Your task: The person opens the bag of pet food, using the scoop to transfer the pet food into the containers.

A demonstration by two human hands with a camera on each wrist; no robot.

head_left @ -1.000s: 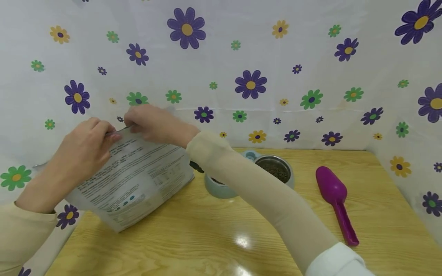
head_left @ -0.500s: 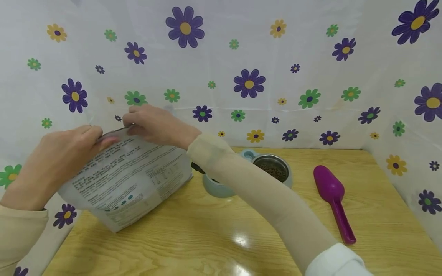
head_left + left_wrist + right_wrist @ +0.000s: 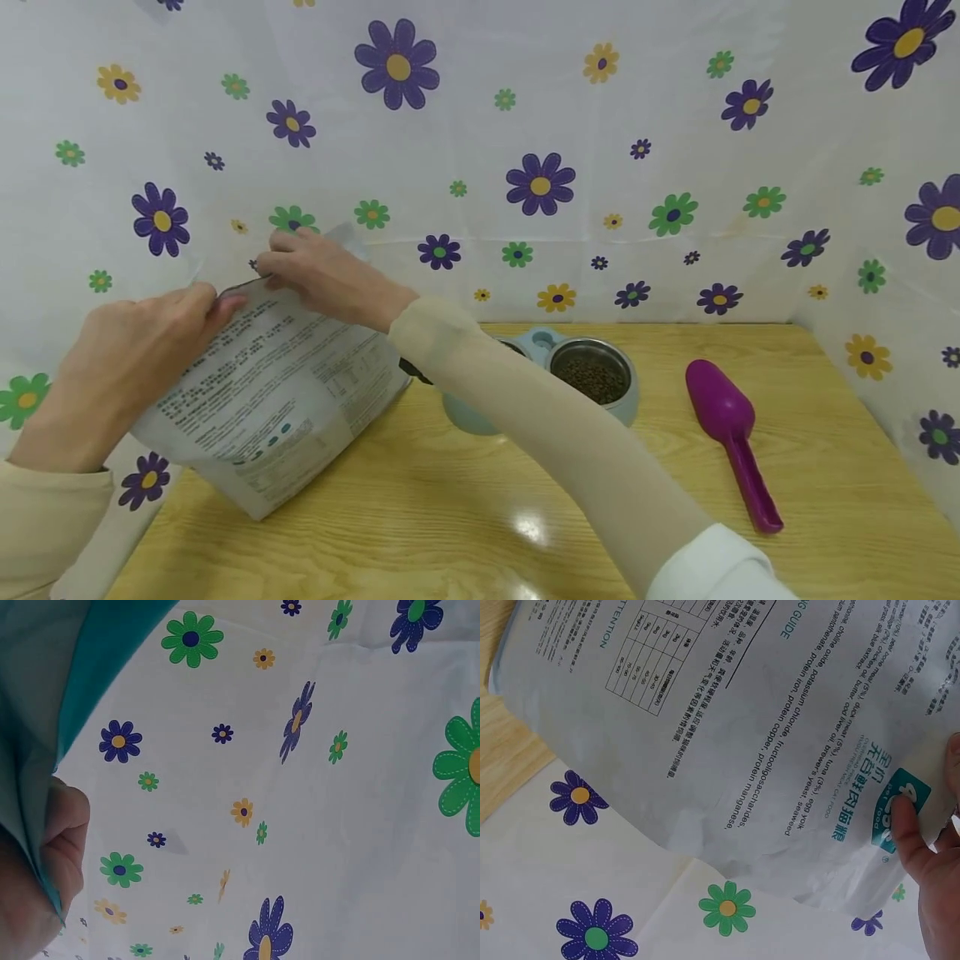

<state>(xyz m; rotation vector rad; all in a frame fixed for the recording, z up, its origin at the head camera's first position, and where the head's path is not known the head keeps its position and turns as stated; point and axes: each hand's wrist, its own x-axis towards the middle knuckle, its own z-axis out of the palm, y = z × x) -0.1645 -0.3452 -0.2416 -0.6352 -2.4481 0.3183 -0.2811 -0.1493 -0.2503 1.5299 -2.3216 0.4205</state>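
Observation:
In the head view a white printed bag of cat food (image 3: 277, 400) leans tilted at the left of the table, its top edge raised. My left hand (image 3: 146, 346) pinches that edge with the thumb on the near side. Further right along it, my right hand (image 3: 326, 275) pinches the edge too, fingertips partly hidden. A small gap separates the hands. The right wrist view shows the bag's printed face (image 3: 727, 742) close up, with a thumb pressed on it. Teal film of the bag (image 3: 112, 667) appears in the left wrist view. The bag's inside is hidden.
A light blue double pet bowl (image 3: 468, 414) stands behind my right forearm, which covers part of it. Brown kibble (image 3: 596, 379) lies in its right metal dish. A purple scoop (image 3: 731, 433) rests on the wooden table (image 3: 450, 517) at the right. Flowered cloth (image 3: 465, 108) hangs behind.
My left hand has shifted left and slightly down along the bag's top edge. The right hand has moved slightly left, and a corner of the bag now shows behind it.

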